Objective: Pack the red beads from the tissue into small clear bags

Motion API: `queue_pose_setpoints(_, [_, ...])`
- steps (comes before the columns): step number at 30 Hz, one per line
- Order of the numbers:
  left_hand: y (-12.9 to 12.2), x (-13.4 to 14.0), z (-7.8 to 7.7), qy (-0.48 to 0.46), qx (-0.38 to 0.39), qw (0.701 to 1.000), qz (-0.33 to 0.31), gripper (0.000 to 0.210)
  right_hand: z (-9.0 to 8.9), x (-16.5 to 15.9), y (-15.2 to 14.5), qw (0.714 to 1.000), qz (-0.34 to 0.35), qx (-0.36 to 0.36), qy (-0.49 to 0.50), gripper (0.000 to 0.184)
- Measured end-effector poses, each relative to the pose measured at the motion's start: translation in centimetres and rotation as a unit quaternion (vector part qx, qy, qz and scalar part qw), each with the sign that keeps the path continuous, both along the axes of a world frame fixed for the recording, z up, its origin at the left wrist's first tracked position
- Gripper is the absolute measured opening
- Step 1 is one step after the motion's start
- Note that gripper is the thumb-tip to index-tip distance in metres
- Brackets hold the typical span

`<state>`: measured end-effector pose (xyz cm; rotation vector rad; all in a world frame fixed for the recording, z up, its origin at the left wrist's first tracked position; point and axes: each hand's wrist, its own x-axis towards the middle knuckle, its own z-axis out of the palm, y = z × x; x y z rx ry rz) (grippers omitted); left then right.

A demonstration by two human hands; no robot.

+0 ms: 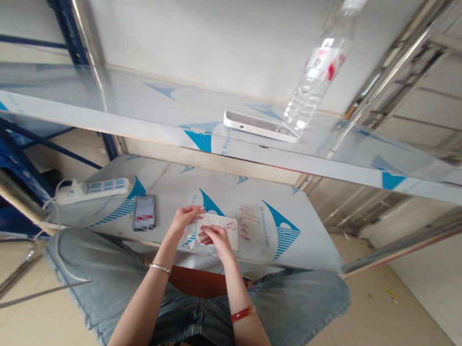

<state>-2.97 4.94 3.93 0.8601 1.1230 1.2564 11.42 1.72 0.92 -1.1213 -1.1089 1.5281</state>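
My left hand (186, 216) is over the left end of a thin white sheet or pouch (229, 231) with reddish marks, on the lower shelf. Its fingers are drawn together; what they pinch is too small to make out. My right hand (217, 236) lies over the same white piece, fingertips closed and pointing left towards the left hand. Anything between those fingertips is hidden or too fine to name. Just right of the white piece are several thin reddish strips (248, 223), apparently in clear wrapping. A blurred-out phone-like object (146, 212) lies left of my hands.
A white power strip (95, 190) with a plug and cable sits at the lower shelf's left end. Above my hands runs the upper shelf (143, 126), bearing a white phone (258, 126) and a water bottle (320, 74). Blue metal framing (61, 0) stands left.
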Motion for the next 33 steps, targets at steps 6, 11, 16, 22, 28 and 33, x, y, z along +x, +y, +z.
queue_pose_setpoints(6, [0.0, -0.1, 0.1, -0.015, 0.016, 0.998, 0.06, 0.032, -0.1, 0.0, 0.0, 0.999, 0.025, 0.012, -0.033, 0.038])
queue_pose_setpoints(11, [0.0, -0.3, 0.1, 0.006, 0.012, 0.995, 0.097, 0.038, -0.3, -0.1, 0.1, 0.999, -0.003, 0.033, -0.04, 0.042])
queue_pose_setpoints(16, [-0.2, 0.0, 0.2, 0.114, -0.019, 0.992, 0.057, 0.04, -0.7, -0.2, 0.7, 0.989, -0.129, 0.077, 0.0, 0.041])
queue_pose_setpoints(22, [-1.0, 1.1, 0.9, 0.118, 0.01, 0.967, -0.224, 0.022, -0.5, -0.1, 1.1, 0.964, -0.243, 0.11, -0.009, 0.046])
queue_pose_setpoints(28, [-1.0, 2.0, 0.9, 0.083, 0.043, 0.961, -0.26, 0.016, 0.2, 0.1, 0.8, 0.954, -0.278, 0.116, 0.002, 0.041])
queue_pose_setpoints(33, [-0.6, 1.9, 0.6, 0.087, 0.058, 0.982, -0.157, 0.013, 0.7, 0.4, 0.7, 0.963, -0.252, 0.095, 0.019, 0.035])
